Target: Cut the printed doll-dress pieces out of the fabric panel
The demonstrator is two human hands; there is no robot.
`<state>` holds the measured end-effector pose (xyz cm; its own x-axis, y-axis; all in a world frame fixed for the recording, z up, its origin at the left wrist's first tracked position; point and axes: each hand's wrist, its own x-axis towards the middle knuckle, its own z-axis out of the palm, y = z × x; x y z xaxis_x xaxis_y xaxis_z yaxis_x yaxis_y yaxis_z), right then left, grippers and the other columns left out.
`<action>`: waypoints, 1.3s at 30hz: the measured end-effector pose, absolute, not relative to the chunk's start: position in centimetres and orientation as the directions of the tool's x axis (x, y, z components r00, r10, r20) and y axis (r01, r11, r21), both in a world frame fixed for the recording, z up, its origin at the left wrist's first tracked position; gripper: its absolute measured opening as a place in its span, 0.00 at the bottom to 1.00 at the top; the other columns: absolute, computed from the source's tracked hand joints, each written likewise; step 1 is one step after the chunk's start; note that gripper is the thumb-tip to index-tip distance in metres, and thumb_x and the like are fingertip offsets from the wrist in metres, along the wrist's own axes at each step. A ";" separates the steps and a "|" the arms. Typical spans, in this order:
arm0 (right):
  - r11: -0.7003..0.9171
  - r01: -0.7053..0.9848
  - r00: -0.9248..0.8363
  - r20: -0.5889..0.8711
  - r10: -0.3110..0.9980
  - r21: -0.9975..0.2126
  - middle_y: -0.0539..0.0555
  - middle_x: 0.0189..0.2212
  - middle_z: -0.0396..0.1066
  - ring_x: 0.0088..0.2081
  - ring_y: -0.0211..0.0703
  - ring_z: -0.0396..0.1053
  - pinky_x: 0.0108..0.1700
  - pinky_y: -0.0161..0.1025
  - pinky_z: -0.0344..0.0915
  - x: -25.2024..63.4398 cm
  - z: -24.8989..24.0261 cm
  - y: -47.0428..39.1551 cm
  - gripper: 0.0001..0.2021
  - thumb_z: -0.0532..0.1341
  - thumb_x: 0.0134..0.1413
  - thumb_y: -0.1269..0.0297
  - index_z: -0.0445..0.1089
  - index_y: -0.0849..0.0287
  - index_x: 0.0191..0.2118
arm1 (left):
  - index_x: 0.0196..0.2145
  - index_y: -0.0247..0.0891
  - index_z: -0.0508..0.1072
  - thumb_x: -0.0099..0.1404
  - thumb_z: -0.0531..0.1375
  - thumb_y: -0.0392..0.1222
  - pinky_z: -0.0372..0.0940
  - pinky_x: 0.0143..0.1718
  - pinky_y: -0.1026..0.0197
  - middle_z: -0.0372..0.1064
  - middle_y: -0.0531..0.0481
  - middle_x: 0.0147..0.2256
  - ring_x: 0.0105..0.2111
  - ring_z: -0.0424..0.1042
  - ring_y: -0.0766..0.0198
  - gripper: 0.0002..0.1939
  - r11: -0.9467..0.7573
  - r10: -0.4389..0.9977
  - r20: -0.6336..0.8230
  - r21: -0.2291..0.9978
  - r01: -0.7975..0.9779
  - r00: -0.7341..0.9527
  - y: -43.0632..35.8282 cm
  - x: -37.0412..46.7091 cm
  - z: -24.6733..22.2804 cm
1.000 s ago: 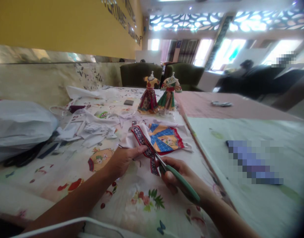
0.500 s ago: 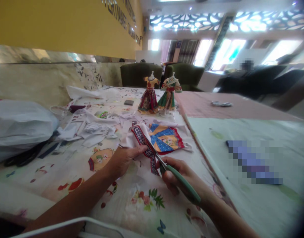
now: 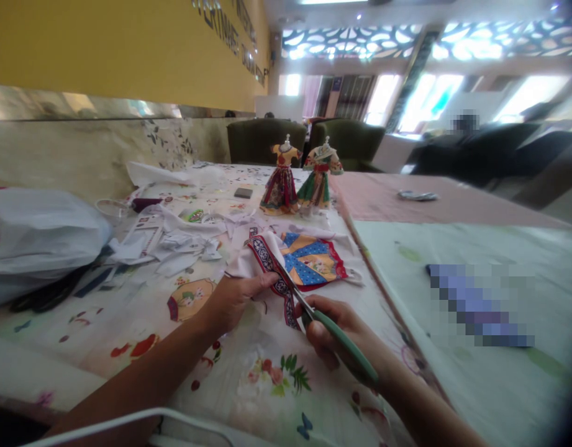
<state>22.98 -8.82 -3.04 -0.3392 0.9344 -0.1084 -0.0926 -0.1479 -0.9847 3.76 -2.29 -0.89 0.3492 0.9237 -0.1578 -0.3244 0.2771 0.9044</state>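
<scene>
My left hand point(image 3: 241, 297) pinches a piece of white fabric point(image 3: 240, 259) that carries a black, white and red patterned border point(image 3: 266, 256). Green-handled scissors point(image 3: 344, 344) are gripped in my right hand point(image 3: 335, 323). Their blades lie along the border's right side, pointing up and left. Just behind the blades rests a blue, yellow and red printed piece point(image 3: 313, 259) with a floral motif. A small tan cut-out point(image 3: 190, 298) with a dark red edge lies left of my left hand.
Two miniature dresses on stands, one maroon-skirted point(image 3: 281, 180) and one green-skirted point(image 3: 319, 177), stand farther back. White scraps point(image 3: 183, 245) and a white plastic bag point(image 3: 43, 230) lie to the left. A blurred-out blue object point(image 3: 476, 307) lies on the right-hand table.
Hardly anything differs. Both hands, the scissors and the fabric keep their places, with only a very slight shift of the whole view.
</scene>
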 end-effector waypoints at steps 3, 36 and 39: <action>-0.139 -0.087 -0.334 -0.103 0.937 -0.986 0.40 0.18 0.59 0.14 0.28 0.52 0.16 0.29 0.45 22.9 -3.0 -8.9 0.29 0.72 0.46 0.38 0.68 0.60 0.38 | 0.31 0.35 0.83 0.48 0.76 0.45 0.75 0.39 0.53 0.83 0.43 0.34 0.39 0.81 0.46 0.15 0.261 0.928 -0.147 0.912 -0.315 0.342 -2.3 3.8 -0.6; -0.162 -0.103 -0.323 -0.121 0.939 -0.981 0.40 0.17 0.60 0.15 0.28 0.52 0.17 0.29 0.45 22.7 -3.0 -8.9 0.29 0.72 0.45 0.38 0.69 0.60 0.37 | 0.42 0.36 0.83 0.53 0.74 0.43 0.73 0.49 0.51 0.83 0.44 0.36 0.42 0.81 0.49 0.19 0.239 0.919 -0.114 0.922 -0.303 0.378 -2.0 3.4 -1.7; -0.157 -0.118 -0.320 -0.112 0.941 -0.981 0.40 0.17 0.60 0.14 0.28 0.52 0.16 0.29 0.46 22.6 -3.1 -8.9 0.28 0.73 0.45 0.39 0.69 0.60 0.37 | 0.40 0.35 0.84 0.52 0.75 0.43 0.73 0.47 0.52 0.83 0.45 0.35 0.41 0.81 0.49 0.17 0.245 0.918 -0.118 0.920 -0.307 0.378 -2.1 3.5 -1.4</action>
